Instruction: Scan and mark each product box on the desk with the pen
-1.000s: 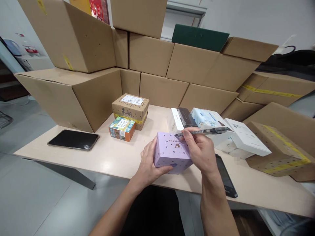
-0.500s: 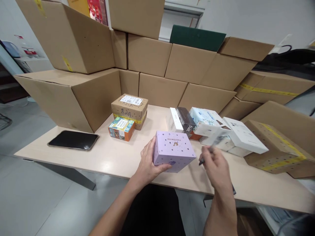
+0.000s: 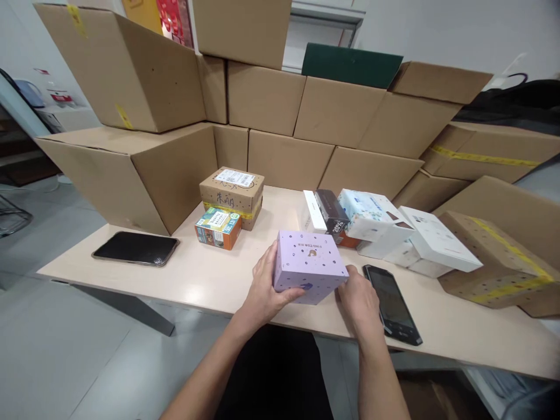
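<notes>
Purple box (image 3: 311, 259) left of handheld device (image 3: 392, 303), looks closed; handling apparently unfinished, not yet let go | left hand (image 3: 263, 286) gripping it | right hand (image 3: 359, 293) just left of device, grip hidden, can't tell

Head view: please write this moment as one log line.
left hand: holds lilac patterned cuboid cardboard box | right hand: at box's right side, fingers partly hidden, grip unclear

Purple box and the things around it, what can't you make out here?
In the head view:
Right hand: most fingertips, hidden by the hand itself and the purple box.
Purple box: underside and far side, turned away from the camera.
White label: print too small to read.
Topmost cardboard box: cut off by the top edge.
</notes>
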`<action>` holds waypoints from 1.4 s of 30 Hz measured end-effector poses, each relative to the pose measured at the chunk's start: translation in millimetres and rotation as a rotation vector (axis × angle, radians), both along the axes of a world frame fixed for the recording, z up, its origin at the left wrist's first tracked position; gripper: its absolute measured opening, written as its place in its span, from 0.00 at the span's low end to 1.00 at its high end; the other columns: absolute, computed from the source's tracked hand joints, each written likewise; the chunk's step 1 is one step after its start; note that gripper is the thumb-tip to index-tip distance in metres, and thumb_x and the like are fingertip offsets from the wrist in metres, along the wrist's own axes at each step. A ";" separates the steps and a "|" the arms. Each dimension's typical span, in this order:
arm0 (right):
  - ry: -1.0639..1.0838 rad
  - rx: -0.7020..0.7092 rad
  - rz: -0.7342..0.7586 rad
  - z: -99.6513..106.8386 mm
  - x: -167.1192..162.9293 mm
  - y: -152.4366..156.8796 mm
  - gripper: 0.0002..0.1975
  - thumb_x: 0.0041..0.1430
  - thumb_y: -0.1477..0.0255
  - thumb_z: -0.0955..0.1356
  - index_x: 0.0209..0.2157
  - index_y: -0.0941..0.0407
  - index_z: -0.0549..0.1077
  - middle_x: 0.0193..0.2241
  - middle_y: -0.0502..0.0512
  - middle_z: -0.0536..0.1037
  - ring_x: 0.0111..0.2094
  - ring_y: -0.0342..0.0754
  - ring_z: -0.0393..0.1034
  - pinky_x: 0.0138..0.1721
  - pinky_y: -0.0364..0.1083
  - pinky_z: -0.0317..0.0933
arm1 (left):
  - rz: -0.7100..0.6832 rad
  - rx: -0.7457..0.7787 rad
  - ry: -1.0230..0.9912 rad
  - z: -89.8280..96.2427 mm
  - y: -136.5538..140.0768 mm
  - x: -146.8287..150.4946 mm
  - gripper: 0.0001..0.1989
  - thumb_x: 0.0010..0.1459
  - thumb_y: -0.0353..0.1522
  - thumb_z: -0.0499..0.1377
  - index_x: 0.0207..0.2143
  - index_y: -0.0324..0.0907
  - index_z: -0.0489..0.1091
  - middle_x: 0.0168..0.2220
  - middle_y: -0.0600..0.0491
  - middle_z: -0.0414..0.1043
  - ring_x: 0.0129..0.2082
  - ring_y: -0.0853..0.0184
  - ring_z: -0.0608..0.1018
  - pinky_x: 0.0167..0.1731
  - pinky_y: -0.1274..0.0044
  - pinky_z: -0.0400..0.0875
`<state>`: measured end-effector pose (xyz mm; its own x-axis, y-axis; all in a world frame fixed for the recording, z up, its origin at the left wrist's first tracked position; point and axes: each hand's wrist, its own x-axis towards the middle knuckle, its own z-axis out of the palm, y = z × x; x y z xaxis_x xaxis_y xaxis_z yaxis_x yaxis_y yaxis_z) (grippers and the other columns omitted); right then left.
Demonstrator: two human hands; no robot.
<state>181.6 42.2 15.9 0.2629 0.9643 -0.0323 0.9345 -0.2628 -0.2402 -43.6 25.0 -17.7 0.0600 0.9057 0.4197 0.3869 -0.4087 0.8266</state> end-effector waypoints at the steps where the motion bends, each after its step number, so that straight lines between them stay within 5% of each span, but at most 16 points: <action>1: -0.002 0.018 -0.009 -0.3 0.9 -2.7 0.23 0.68 0.61 0.56 0.54 0.60 0.69 0.43 0.68 0.77 0.43 0.58 0.73 0.39 0.50 0.60 | 0.001 0.002 -0.002 0.1 0.1 0.1 0.54 0.50 0.52 0.67 0.71 0.50 0.40 0.70 0.40 0.50 0.68 0.45 0.57 0.64 0.51 0.54; 7: -0.229 0.309 -0.229 -15.0 36.0 -39.9 0.36 0.63 0.47 0.58 0.61 0.59 0.65 0.56 0.76 0.66 0.57 0.73 0.59 0.50 0.64 0.57 | 0.017 0.005 0.003 -1.1 0.3 0.7 0.53 0.51 0.52 0.66 0.70 0.49 0.41 0.69 0.40 0.52 0.67 0.44 0.59 0.63 0.51 0.54; 11: -0.190 0.101 -0.307 -28.1 64.0 -52.2 0.48 0.56 0.39 0.57 0.66 0.59 0.59 0.58 0.79 0.63 0.57 0.78 0.58 0.51 0.68 0.56 | 0.013 0.023 -0.009 -1.6 0.6 1.5 0.53 0.51 0.52 0.66 0.70 0.49 0.41 0.69 0.40 0.52 0.67 0.44 0.59 0.63 0.50 0.54; 15: -0.098 0.009 -0.334 -35.2 72.4 -47.3 0.45 0.58 0.43 0.57 0.67 0.59 0.57 0.54 0.78 0.68 0.55 0.74 0.63 0.52 0.63 0.58 | 0.025 0.011 -0.001 -0.8 -0.8 2.0 0.53 0.52 0.51 0.66 0.70 0.49 0.41 0.69 0.39 0.53 0.67 0.44 0.59 0.63 0.50 0.54; 21: 0.068 0.296 -0.289 -32.1 70.8 -58.3 0.43 0.55 0.49 0.62 0.63 0.67 0.63 0.48 0.76 0.75 0.52 0.69 0.68 0.56 0.64 0.58 | 0.072 0.009 0.022 -3.7 -4.1 1.0 0.53 0.52 0.51 0.65 0.70 0.46 0.41 0.69 0.36 0.51 0.67 0.42 0.58 0.62 0.49 0.56; 26: 0.361 0.557 -0.365 -1.8 41.7 -90.8 0.45 0.48 0.46 0.70 0.64 0.52 0.63 0.59 0.64 0.71 0.58 0.67 0.66 0.58 0.65 0.59 | 0.131 0.278 -0.034 -8.3 -6.0 1.6 0.44 0.60 0.48 0.59 0.70 0.44 0.43 0.67 0.36 0.51 0.67 0.45 0.58 0.62 0.50 0.57; 31: 0.467 0.777 -0.136 24.5 -12.4 -105.6 0.42 0.50 0.50 0.73 0.64 0.50 0.64 0.59 0.59 0.72 0.58 0.62 0.68 0.58 0.62 0.61 | 0.326 0.638 -0.136 0.5 -25.3 4.9 0.29 0.62 0.34 0.58 0.64 0.44 0.59 0.55 0.42 0.63 0.55 0.54 0.69 0.53 0.58 0.68; 33: 0.417 0.826 -0.027 30.6 -32.5 -105.7 0.40 0.52 0.52 0.73 0.63 0.53 0.65 0.58 0.62 0.72 0.57 0.61 0.69 0.58 0.61 0.62 | 0.280 0.715 -0.142 10.9 -38.0 7.9 0.25 0.62 0.28 0.57 0.61 0.43 0.64 0.49 0.44 0.66 0.49 0.58 0.71 0.48 0.63 0.70; 37: 0.301 0.911 0.136 36.7 -63.4 -102.4 0.38 0.56 0.57 0.73 0.64 0.57 0.63 0.57 0.66 0.72 0.57 0.60 0.69 0.56 0.59 0.65 | 0.036 0.636 -0.124 32.8 -56.2 16.6 0.26 0.66 0.30 0.53 0.65 0.38 0.59 0.45 0.43 0.69 0.44 0.60 0.73 0.43 0.68 0.72; 42: 0.224 0.989 0.223 34.8 -80.6 -97.7 0.37 0.58 0.58 0.72 0.64 0.58 0.62 0.56 0.67 0.72 0.57 0.60 0.68 0.55 0.59 0.66 | -0.051 0.424 -0.215 38.6 -57.3 21.2 0.27 0.70 0.36 0.49 0.68 0.41 0.53 0.46 0.43 0.69 0.43 0.63 0.72 0.42 0.70 0.73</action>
